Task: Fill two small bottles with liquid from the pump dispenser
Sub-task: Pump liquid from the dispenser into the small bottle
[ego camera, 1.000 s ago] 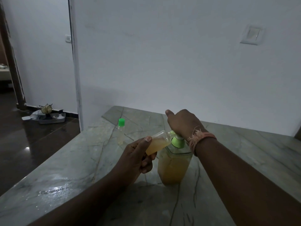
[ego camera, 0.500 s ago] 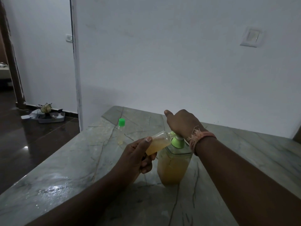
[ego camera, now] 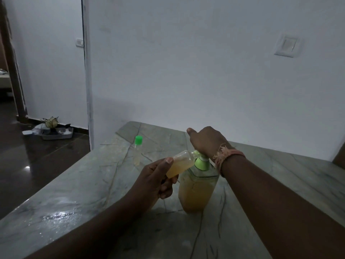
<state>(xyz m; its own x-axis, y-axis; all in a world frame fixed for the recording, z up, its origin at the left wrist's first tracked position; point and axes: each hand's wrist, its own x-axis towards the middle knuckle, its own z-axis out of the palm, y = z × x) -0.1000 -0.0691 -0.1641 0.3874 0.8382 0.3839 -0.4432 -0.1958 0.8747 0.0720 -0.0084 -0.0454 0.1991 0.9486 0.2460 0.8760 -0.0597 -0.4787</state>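
Observation:
A clear square pump dispenser (ego camera: 196, 191) with a green collar stands on the marble counter (ego camera: 74, 193), about two-thirds full of yellow-orange liquid. My right hand (ego camera: 207, 141) sits over its pump head, fingers curled down around it and thumb pointing left. My left hand (ego camera: 156, 182) grips a small clear bottle (ego camera: 180, 163), tilted with its mouth at the spout; it is partly full of the same liquid. A second small bottle (ego camera: 137, 154) with a green cap stands upright farther back on the left.
The counter meets a white wall at the back, and its left edge drops to a dark floor. On that floor by the wall lies a tray (ego camera: 56, 132) with small items. A wet sheen shows near the counter's front left.
Both hands and the bottles stay where they were; only the view shifts slightly.

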